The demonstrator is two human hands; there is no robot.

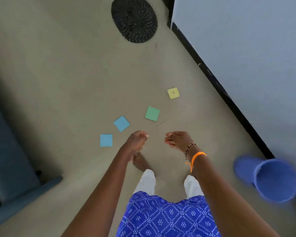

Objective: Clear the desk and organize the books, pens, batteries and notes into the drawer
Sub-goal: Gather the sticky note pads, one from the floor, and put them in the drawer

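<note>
Four square paper notes lie on the beige floor: two light blue notes, a green note, a yellow note. My left hand and right hand hang loosely curled, holding nothing. I should bend down and lift each note by one edge.

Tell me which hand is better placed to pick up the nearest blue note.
Probably the left hand: it hovers just beside the nearest blue note on the floor, while the right hand is farther off. Both hands hold nothing.
</note>
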